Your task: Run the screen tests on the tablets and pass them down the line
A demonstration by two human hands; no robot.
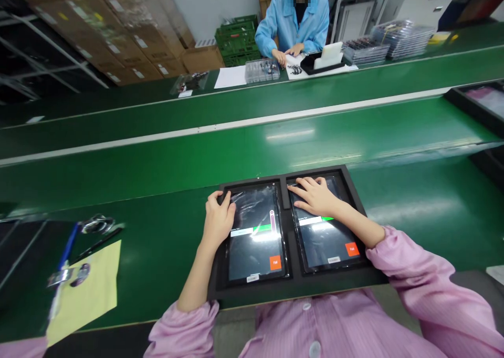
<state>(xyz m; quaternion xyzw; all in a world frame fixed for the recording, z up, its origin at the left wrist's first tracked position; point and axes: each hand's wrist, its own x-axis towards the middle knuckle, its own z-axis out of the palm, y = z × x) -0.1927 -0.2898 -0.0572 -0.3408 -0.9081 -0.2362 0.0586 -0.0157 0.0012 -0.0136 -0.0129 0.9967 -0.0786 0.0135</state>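
Observation:
Two tablets lie face up, side by side, in a black foam tray [291, 245] at the bench's near edge. The left tablet [252, 253] has its dark screen lit, with a white and green bar, a purple slider shape and an orange "Fail" square. A similar bar and orange square show on the right tablet [325, 242]. My left hand [218, 216] rests at the upper left corner of the left tablet, fingers apart. Across the top of the right tablet lies my right hand [315, 195], fingers spread over its upper left part and covering some of the screen.
Left on the bench are a yellow paper [92, 290], a blue pen [69, 245] and a coiled cable [97, 223]. Beyond the green conveyor [220, 148], a co-worker in a blue jacket [293, 22] handles small parts. Stacked clear trays [401, 38] stand far right; a black tray [472, 114] lies nearer.

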